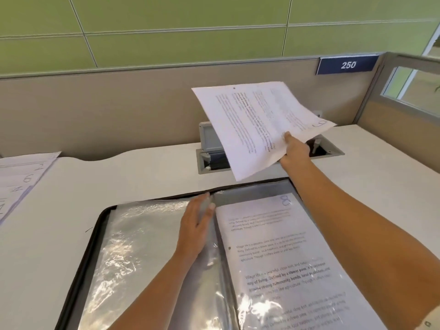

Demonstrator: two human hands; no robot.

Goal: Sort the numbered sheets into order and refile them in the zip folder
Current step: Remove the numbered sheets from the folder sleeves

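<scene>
Folder (96,234) lies open on your white desk (142,167), before a beige partition (95,110) and green wall (166,15); more numbered sheets (19,182) sit far left. Your left hand (197,222) rests flat, fingers straight, on the empty left sleeve (133,246) beside the spine. Your right hand (295,148) pinches a loose sheet (257,125) by its edge, raised over the cable box (212,148) beyond the folder. Sheet 8 (285,258) lies in the folder's right half under your right forearm.
</scene>
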